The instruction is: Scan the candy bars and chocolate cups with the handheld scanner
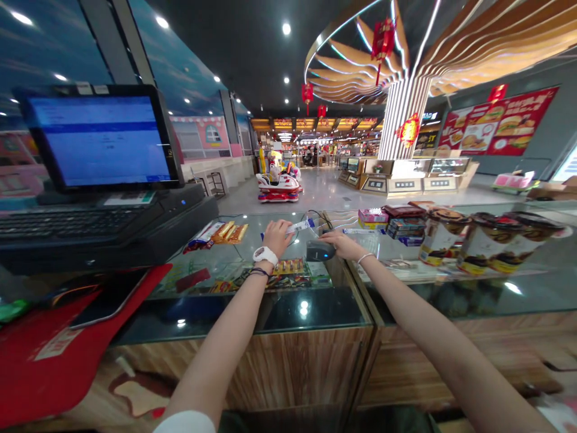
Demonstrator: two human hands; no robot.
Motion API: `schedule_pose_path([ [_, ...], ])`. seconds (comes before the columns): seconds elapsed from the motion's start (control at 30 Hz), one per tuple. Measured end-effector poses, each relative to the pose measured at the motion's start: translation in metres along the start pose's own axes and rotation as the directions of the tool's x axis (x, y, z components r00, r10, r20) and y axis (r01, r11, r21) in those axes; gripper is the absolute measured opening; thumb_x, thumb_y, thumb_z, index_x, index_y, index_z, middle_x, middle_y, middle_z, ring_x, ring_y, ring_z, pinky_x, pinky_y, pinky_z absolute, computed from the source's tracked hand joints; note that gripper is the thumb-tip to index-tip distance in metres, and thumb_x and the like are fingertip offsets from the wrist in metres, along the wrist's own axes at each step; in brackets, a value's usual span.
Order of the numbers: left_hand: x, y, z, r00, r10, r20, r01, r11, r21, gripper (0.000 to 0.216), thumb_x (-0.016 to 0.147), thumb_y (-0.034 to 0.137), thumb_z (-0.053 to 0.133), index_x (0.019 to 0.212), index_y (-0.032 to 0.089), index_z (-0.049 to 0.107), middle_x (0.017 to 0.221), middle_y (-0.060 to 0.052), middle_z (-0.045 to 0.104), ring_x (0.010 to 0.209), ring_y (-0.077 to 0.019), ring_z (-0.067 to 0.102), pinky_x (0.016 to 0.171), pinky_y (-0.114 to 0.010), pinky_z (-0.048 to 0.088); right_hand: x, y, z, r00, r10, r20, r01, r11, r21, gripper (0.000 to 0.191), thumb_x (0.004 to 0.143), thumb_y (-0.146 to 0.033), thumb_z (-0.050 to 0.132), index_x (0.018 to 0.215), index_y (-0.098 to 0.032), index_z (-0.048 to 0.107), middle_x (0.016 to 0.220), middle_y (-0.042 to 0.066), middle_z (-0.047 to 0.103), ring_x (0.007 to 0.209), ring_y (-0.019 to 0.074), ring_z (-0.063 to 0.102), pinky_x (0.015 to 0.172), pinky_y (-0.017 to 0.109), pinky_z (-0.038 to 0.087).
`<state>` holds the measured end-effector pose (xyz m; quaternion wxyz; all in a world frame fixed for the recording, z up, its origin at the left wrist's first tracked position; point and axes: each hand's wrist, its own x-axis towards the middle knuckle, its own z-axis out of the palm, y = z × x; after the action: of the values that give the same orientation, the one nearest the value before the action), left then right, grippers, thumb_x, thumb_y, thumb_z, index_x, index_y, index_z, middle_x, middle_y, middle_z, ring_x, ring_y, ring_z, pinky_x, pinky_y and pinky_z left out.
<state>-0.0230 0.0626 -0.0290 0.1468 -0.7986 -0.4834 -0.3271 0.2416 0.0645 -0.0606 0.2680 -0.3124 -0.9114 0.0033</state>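
Over the glass counter (311,307), my left hand (276,239) is closed on one end of a narrow white-and-blue packet (300,227). The packet's far end sticks out to the right of my fingers. My right hand (345,245) is wrapped around a black barcode scanner (321,251), which shows a small blue light and points left. The scanner is just below and right of the packet. Another slim white-and-blue packet (363,231) lies on the glass beyond my right hand. Yellow-wrapped snack packets (229,232) lie to the left of my left hand.
A monitor (106,138) with a keyboard (67,225) stands at left. Below it, a phone (110,297) lies on a red mat (49,361). Several lidded cups (484,243) and small boxes (406,225) stand at right. A kiddie ride (279,183) is beyond the counter.
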Motion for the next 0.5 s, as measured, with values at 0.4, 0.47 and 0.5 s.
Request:
schedule_pose_path([
  [0.4, -0.0018, 0.0098, -0.0025, 1.000, 0.030, -0.004, -0.030, 1.000, -0.002, 0.024, 0.090, 0.025, 0.055, 0.113, 0.022, 0.063, 0.112, -0.007, 0.066, 0.111, -0.0243, 0.060, 0.113, -0.045, 0.035, -0.0028, 0.0087, 0.0062, 1.000, 0.030, 0.003, -0.030, 0.998, 0.063, 0.062, 0.067, 0.006, 0.051, 0.121, -0.020, 0.069, 0.127, 0.011, 0.068, 0.120, 0.0249, 0.062, 0.107, 0.046, 0.046],
  [0.47, -0.0018, 0.0102, -0.0024, 0.999, 0.032, -0.006, -0.032, 0.999, -0.007, 0.024, 0.090, 0.025, 0.056, 0.113, 0.022, 0.063, 0.112, -0.007, 0.066, 0.111, -0.0244, 0.060, 0.113, -0.045, 0.034, -0.0023, 0.0072, 0.0062, 0.999, 0.034, 0.007, -0.035, 0.997, 0.073, 0.063, 0.067, 0.006, 0.051, 0.121, -0.019, 0.069, 0.127, 0.011, 0.068, 0.120, 0.0247, 0.062, 0.107, 0.046, 0.046],
  [0.5, -0.0019, 0.0105, -0.0022, 0.999, 0.034, -0.007, -0.034, 0.999, -0.012, 0.024, 0.091, 0.025, 0.056, 0.114, 0.022, 0.063, 0.112, -0.007, 0.066, 0.110, -0.0243, 0.060, 0.114, -0.045, 0.034, -0.0020, 0.0061, 0.0060, 0.999, 0.037, 0.008, -0.038, 0.996, 0.079, 0.063, 0.066, 0.006, 0.051, 0.121, -0.019, 0.069, 0.127, 0.011, 0.068, 0.119, 0.0247, 0.063, 0.107, 0.046, 0.046],
])
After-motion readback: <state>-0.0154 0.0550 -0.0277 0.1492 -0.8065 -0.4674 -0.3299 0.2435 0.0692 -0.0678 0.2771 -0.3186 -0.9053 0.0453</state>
